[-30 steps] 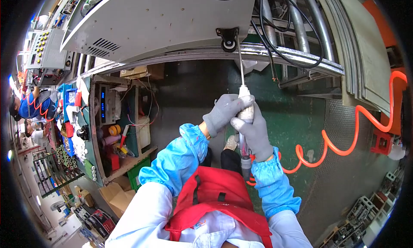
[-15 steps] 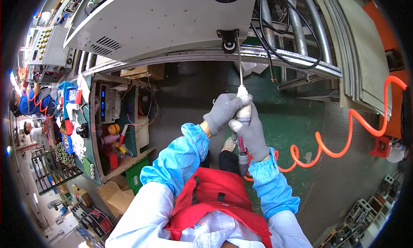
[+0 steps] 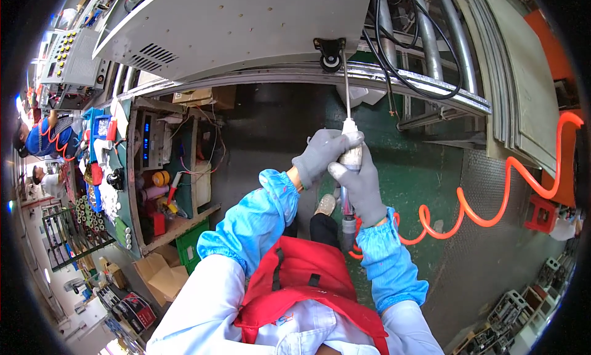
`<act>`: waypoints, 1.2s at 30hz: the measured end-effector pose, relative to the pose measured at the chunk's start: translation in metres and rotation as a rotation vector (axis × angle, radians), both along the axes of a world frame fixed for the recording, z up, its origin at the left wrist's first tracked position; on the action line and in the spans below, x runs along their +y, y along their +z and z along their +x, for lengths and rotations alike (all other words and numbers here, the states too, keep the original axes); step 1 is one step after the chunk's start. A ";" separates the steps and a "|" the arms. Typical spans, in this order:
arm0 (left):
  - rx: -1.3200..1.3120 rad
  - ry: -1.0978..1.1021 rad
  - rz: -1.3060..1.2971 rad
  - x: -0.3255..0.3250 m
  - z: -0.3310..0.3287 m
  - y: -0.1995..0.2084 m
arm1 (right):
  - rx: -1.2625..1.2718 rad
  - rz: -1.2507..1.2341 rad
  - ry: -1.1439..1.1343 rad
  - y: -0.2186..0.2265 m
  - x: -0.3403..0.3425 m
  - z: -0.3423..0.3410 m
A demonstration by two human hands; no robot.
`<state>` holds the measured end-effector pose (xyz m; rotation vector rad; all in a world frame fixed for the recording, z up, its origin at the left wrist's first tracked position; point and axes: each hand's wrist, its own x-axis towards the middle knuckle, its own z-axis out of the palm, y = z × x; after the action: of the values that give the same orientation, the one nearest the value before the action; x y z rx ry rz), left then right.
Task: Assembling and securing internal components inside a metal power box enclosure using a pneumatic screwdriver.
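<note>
Both my gloved hands are closed around an air screwdriver [image 3: 348, 224] with a long, thin shaft pointing away from me. My left hand [image 3: 323, 156] wraps the front of it near the white nose. Farther back, my right hand [image 3: 362, 192] grips the body, thumb across it. The shaft's far end reaches the mounting plate of a black caster [image 3: 330, 58] on a grey metal cabinet [image 3: 246, 38] that lies on its side. The exact contact at the tip is too small to make out. From the tool's rear runs an orange coiled air hose [image 3: 458, 223].
A metal frame [image 3: 425, 84] supports the cabinet, with black cables [image 3: 394, 66] hanging over it. Grey flat panels [image 3: 514, 72] lean at the right. To the left stands a workbench [image 3: 136, 223] holding parts and bins, with a cardboard box [image 3: 163, 278] below. Other people work at the far left.
The whole view has shifted slightly. Both hands keep their grip on the air screwdriver, and its shaft stays at the caster's mounting plate.
</note>
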<state>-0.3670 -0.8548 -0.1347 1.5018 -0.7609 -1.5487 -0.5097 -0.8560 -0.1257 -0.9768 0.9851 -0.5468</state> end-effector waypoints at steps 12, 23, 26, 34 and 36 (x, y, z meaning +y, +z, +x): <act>0.005 -0.035 0.037 0.003 -0.002 0.007 | 0.049 0.017 0.014 0.010 0.005 -0.002; -0.070 -0.107 -0.004 0.036 -0.009 0.005 | 0.089 -0.192 0.048 0.020 0.056 -0.041; 0.168 0.172 0.067 0.031 0.028 0.027 | 0.177 -0.227 0.158 0.023 0.074 -0.062; 0.183 0.315 -0.096 0.060 0.114 0.068 | 0.149 -0.120 0.433 0.075 0.117 -0.058; 0.182 0.396 -0.078 0.081 0.127 0.067 | 0.104 -0.042 0.442 0.077 0.126 -0.053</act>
<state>-0.2400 -0.7737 -0.0674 1.3363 -0.3856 -1.3165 -0.5626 -0.7300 -0.0491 -1.2277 0.8163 -0.1484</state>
